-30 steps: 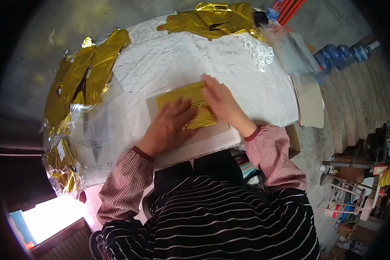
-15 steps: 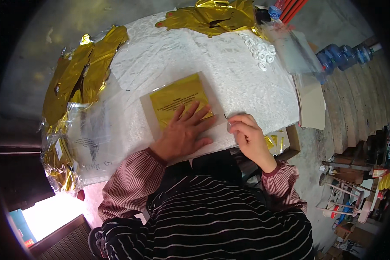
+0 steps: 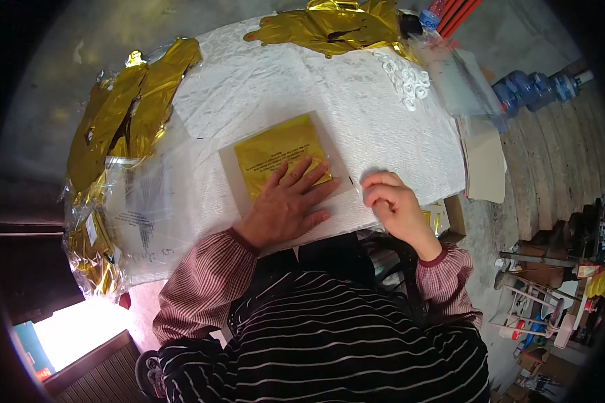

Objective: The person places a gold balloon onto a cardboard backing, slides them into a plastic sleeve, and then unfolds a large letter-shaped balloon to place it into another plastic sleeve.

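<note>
A folded gold foil sheet [image 3: 259,151] lies inside a clear flat plastic bag [image 3: 328,144] on the white-covered table [image 3: 262,84]. Dark print shows on the bag over the gold. My left hand [image 3: 286,205] rests flat across the near part of the bag, fingers spread, hiding its lower edge. To the right of the bag, a little apart from it, is my right hand [image 3: 398,209]. Its fingers are curled in toward the thumb; anything between them is too small or hidden to make out.
Gold foil pieces lie at the far left [image 3: 124,111] and the far edge [image 3: 329,30]. Clear bags [image 3: 141,215] cover the left side. White coiled rings [image 3: 407,84] sit far right, beside stacked plastic sleeves [image 3: 460,80]. An open carton [image 3: 455,215] stands below the right edge.
My right hand has moved right, away from the bag's right edge, its fingers still curled. My left hand stays pressed on the bag.
</note>
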A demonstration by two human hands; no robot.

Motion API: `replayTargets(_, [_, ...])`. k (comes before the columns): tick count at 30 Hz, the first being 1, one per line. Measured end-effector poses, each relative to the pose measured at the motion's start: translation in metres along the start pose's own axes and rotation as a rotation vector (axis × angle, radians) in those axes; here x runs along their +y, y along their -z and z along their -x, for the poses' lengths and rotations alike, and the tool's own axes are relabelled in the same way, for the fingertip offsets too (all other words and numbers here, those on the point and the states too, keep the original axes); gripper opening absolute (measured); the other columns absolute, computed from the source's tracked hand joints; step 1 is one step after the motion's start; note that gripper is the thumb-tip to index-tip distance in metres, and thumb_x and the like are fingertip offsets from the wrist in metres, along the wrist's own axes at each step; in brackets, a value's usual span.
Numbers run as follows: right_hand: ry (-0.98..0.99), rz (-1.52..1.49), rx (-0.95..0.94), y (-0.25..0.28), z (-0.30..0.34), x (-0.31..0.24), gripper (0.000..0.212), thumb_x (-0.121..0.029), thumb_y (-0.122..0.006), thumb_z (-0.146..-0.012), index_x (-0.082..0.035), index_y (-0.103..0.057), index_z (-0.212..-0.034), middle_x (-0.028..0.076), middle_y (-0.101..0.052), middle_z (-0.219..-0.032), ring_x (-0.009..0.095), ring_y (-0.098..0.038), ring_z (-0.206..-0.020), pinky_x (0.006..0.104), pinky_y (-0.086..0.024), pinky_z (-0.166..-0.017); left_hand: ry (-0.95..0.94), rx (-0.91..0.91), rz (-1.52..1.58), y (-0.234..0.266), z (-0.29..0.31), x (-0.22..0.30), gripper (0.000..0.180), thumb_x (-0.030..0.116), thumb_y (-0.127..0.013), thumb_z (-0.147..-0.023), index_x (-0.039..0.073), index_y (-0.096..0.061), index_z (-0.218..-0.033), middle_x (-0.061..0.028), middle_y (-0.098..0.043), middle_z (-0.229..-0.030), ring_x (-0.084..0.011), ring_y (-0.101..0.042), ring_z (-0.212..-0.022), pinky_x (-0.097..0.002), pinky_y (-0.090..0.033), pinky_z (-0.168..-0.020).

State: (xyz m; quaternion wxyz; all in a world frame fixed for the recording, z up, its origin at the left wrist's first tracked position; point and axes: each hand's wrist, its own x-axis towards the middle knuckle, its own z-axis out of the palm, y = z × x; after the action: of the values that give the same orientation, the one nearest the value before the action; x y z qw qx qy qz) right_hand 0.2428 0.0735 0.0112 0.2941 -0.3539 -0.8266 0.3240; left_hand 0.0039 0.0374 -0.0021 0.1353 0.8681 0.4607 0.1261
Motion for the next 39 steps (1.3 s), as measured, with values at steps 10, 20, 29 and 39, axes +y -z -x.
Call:
replayTargets(10, [0.193,0.404,-0.338,0.013,-0.032,-0.006,0.010,-0.005,-0.060,-0.071,-0.001,-0.057,-0.080,0.010,-0.053,-0.082,0.026,-0.052,-0.085,0.0350,-0.043,-0.077,-0.004,-0.009,0.000,-0.002,-0.001,-0.002,0.053,0.043,-0.046,-0.088,0.019,-0.038,-0.134,-0.0097,-0.029,-0.142,-0.0333,-0.022,-0.133,-0.0520,-0.019,-0.105])
replayTargets(20, [0.252,0.427,-0.594,0.019,-0.027,-0.008,0.012,-0.008,-0.058,-0.069,-0.001,-0.055,-0.078,0.013,-0.054,-0.083,0.028,-0.054,-0.086,0.0366,-0.043,-0.079,-0.008,-0.038,0.022,0.002,-0.002,-0.001,0.050,0.042,-0.040,-0.091,0.018,-0.037,-0.135,-0.0100,-0.028,-0.143,-0.0325,-0.020,-0.134,-0.0524,-0.016,-0.106])
replayTargets(29, [0.109,0.263,-0.439,0.026,-0.033,0.000,0.012,-0.011,-0.060,-0.073,-0.002,-0.054,-0.078,0.011,-0.053,-0.082,0.029,-0.053,-0.083,0.0368,-0.044,-0.074,0.010,-0.072,0.050,0.008,-0.002,0.001,0.050,0.043,-0.036,-0.092,0.019,-0.036,-0.136,-0.0093,-0.026,-0.144,-0.0325,-0.018,-0.134,-0.0521,-0.014,-0.106])
replayTargets(39, [0.322,0.376,-0.566,0.011,-0.002,-0.011,0.010,-0.010,-0.057,-0.073,-0.004,-0.050,-0.076,0.010,-0.051,-0.080,0.027,-0.051,-0.080,0.0368,-0.043,-0.070,-0.041,-0.081,0.107,0.008,-0.002,0.002,0.045,0.040,-0.035,-0.093,0.021,-0.040,-0.133,-0.0075,-0.028,-0.144,-0.0319,-0.020,-0.134,-0.0515,-0.015,-0.106])
